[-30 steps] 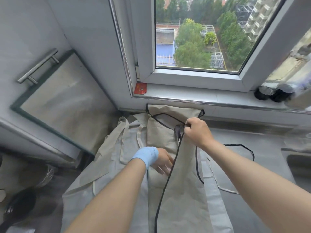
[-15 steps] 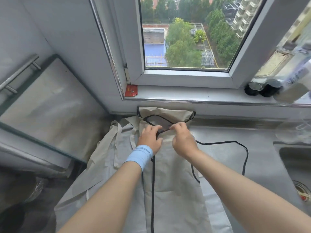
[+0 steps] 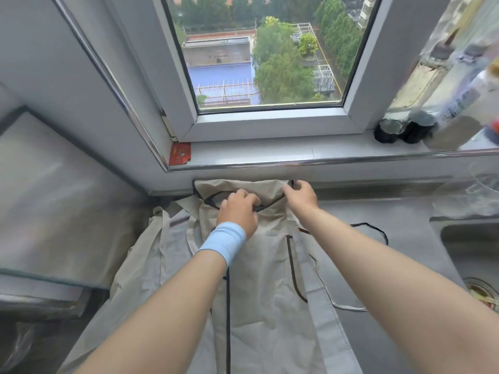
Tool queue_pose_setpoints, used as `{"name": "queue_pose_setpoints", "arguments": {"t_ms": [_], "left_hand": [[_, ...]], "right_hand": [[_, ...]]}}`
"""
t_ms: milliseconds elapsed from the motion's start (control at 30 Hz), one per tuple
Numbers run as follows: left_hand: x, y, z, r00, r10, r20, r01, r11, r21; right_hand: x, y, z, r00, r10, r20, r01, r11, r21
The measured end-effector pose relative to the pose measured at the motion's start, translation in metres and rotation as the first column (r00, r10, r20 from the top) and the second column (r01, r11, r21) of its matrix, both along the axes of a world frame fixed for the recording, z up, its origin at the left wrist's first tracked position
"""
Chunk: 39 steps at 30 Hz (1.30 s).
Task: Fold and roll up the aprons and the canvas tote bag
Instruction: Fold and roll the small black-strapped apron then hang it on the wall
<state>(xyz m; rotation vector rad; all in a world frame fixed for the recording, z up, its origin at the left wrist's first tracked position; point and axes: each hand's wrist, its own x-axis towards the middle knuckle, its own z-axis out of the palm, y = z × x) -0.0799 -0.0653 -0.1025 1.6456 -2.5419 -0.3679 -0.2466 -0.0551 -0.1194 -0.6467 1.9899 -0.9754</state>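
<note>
A beige apron [image 3: 270, 287] with black trim lies lengthwise on the steel counter, folded into a long strip, its top end against the wall under the window sill. It rests on a paler grey apron [image 3: 140, 268] spread beneath it. My left hand [image 3: 237, 211], a light blue band on the wrist, presses on the apron's top and pinches the black neck strap [image 3: 216, 198]. My right hand [image 3: 301, 195] grips the apron's upper right corner by the trim. A thin black tie [image 3: 375, 228] trails to the right on the counter.
A window sill [image 3: 297, 155] runs above the apron, with a red card [image 3: 180, 153] at its left end and dark bottles [image 3: 397, 132] at the right. A sink [image 3: 475, 255] sits at the right. A steel panel [image 3: 54, 201] leans at the left.
Both hands moved up to the apron's top end. The right hand let go of the gathered black strap at the middle and shifted right to the upper corner; the left hand came onto the neck strap.
</note>
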Motion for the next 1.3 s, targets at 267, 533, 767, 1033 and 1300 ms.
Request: {"name": "queue_pose_setpoints", "arguments": {"t_ms": [267,533,767,1033,1300], "left_hand": [[-0.043,-0.018,0.014,0.997,0.083,-0.006,-0.081,0.987,0.142],[-0.050,-0.027,0.035,0.932,0.304,-0.195,-0.257,0.937,0.236],[-0.042,-0.044,0.050,0.839,0.455,-0.300,-0.351,0.872,0.340],[-0.029,0.029,0.003,0.923,0.333,-0.195,-0.351,0.934,-0.067],[0.036,0.130,-0.088,0.929,-0.133,0.344,-0.003,0.931,0.366]], "right_hand": [[-0.013,-0.027,0.029,0.984,0.093,0.150,-0.089,0.996,-0.029],[-0.014,-0.002,0.032,0.941,0.308,0.142,-0.265,0.929,-0.257],[-0.014,0.038,-0.012,0.878,0.470,-0.088,-0.466,0.883,0.058],[0.012,0.069,-0.039,0.540,0.361,-0.760,-0.493,0.868,0.063],[0.035,0.134,-0.109,0.194,0.753,-0.628,-0.816,0.480,0.323]]}}
